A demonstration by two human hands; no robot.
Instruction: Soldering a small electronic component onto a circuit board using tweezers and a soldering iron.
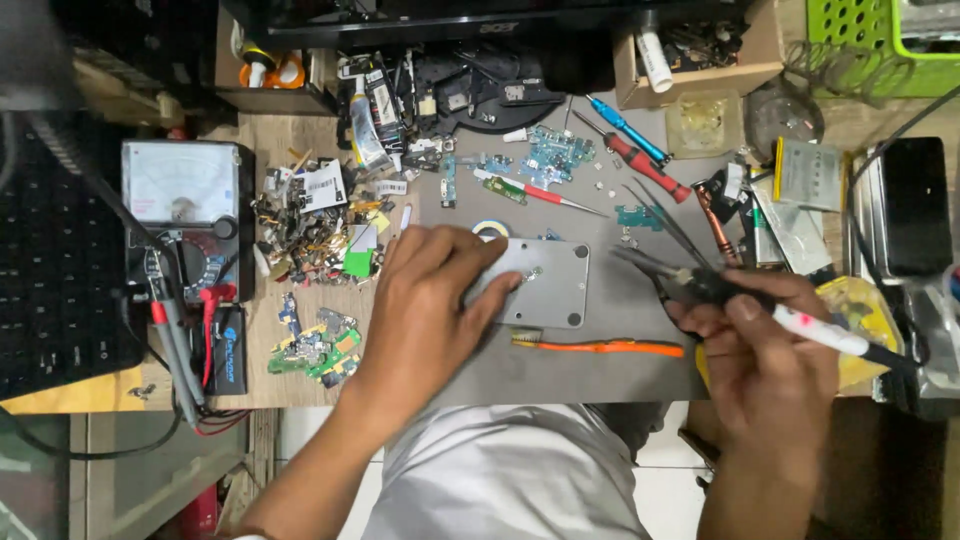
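Under the left hand, the metal plate lies half hidden.

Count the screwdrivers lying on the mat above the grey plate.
3. A blue-handled screwdriver lies top centre, a red-handled screwdriver just beside it, and a thin red-and-white screwdriver left of them above the grey plate. Clutter may hide more.

Single head-worn view, steeply down, close over the cluttered workbench.
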